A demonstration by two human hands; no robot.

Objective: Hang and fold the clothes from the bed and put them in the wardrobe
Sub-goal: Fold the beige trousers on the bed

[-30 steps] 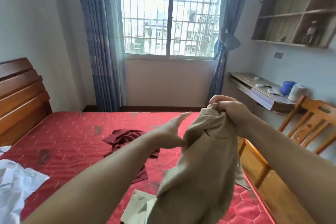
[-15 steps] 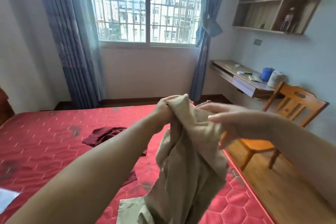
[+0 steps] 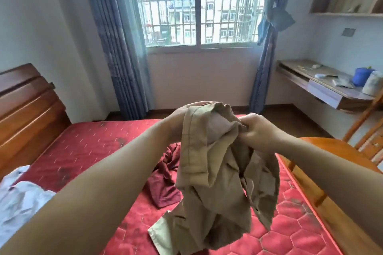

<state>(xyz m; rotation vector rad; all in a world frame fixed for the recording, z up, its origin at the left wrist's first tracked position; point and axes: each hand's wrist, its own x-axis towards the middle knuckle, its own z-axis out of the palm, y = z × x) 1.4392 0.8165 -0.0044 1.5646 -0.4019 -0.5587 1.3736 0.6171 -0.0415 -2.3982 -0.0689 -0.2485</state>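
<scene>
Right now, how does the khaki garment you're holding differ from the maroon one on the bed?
The khaki garment is lifted off the bed, gripped at its top by the left hand and right hand; the maroon garment lies untouched on the red mattress. The khaki one hangs long with stitched seams showing; the maroon one is flat and crumpled. Both are unfolded.

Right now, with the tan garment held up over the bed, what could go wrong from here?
1. The tan garment is bunched, gripped only at the top by the left hand and right hand; folding it like this may leave creases.
2. Its lower end trails onto the bed, so it could snag or drag.
3. It hangs just over the maroon garment and might pull it along.
</scene>
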